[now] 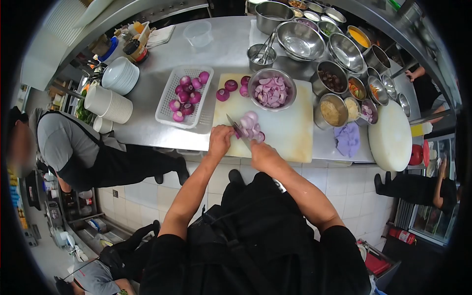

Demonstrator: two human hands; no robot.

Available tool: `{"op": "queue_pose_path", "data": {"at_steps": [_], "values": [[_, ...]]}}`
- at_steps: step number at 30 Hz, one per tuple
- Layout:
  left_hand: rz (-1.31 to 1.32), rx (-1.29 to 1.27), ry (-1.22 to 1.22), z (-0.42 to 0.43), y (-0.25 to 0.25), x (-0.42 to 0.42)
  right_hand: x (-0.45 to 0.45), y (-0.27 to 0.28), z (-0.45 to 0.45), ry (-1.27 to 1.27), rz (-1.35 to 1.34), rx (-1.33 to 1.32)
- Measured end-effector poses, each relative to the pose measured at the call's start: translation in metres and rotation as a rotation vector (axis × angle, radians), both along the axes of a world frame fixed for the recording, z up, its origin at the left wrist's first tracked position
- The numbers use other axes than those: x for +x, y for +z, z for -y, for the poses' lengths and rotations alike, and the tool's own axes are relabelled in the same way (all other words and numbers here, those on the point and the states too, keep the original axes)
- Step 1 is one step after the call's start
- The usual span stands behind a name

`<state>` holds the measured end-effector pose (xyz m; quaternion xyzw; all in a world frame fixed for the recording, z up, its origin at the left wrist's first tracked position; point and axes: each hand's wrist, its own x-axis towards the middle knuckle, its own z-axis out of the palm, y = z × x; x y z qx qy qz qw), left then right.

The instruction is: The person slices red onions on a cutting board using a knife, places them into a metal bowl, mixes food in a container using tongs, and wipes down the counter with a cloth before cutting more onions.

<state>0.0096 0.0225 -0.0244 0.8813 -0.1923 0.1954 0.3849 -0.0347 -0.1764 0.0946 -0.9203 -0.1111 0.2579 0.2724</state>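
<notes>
Purple onion pieces lie in a heap on the board, with the knife at the heap's near left side; this is what I read through the head view. The right hand is closed around the knife's rear end, blade pointing forward and to the left. The left hand sits at the board's near left part, fingers bent, fingertips just beside the blade and next to a purple piece; I cannot tell whether they grip it. Farther along the board stands the steel bowl, filled with cut onion; whole onions lie just to its left. Left of the board, I locate the white basket, which holds peeled onions. Both stand on the steel table. Right of the board are a lilac cloth and a pot of dark items.
</notes>
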Motion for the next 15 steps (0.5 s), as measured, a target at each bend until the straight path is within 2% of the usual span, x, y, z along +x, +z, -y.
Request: {"op": "queue_pose_path", "data": {"at_steps": [5,8,10,13,15], "values": [[-0.014,0.005,0.027,0.002,0.004,-0.001,-0.002,0.022,-0.001,0.003,-0.038,-0.010],[0.006,-0.007,0.026,0.001,0.002,0.002,0.003,-0.012,-0.006,-0.002,0.005,0.006],[0.027,-0.017,0.005,0.001,0.004,0.001,0.005,-0.009,-0.001,0.034,0.030,-0.002],[-0.042,0.004,-0.040,-0.003,0.008,0.000,0.000,0.019,0.017,0.013,0.094,-0.050],[-0.015,-0.108,0.111,-0.001,0.013,-0.004,-0.007,0.025,0.033,0.007,0.210,-0.087]]}}
